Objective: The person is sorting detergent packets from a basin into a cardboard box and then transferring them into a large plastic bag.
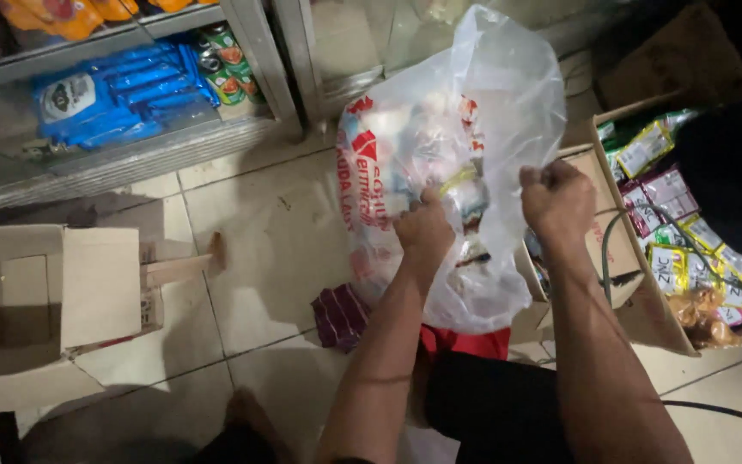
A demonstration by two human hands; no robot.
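Single head view, worn on the person, looking steeply down over both forearms to the tiled floor (259,249). Close range: the plastic bag (474,112) fills frame centre. An open cardboard box (53,301) sits at left edge, a box of sachets (689,241) at right.

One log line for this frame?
left hand: grips plastic bag | right hand: grips bag edge | bag: full, held up | open box: floor, left

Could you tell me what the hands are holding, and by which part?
Both hold a clear plastic bag: the left hand grips its front wall, the right hand its right edge.
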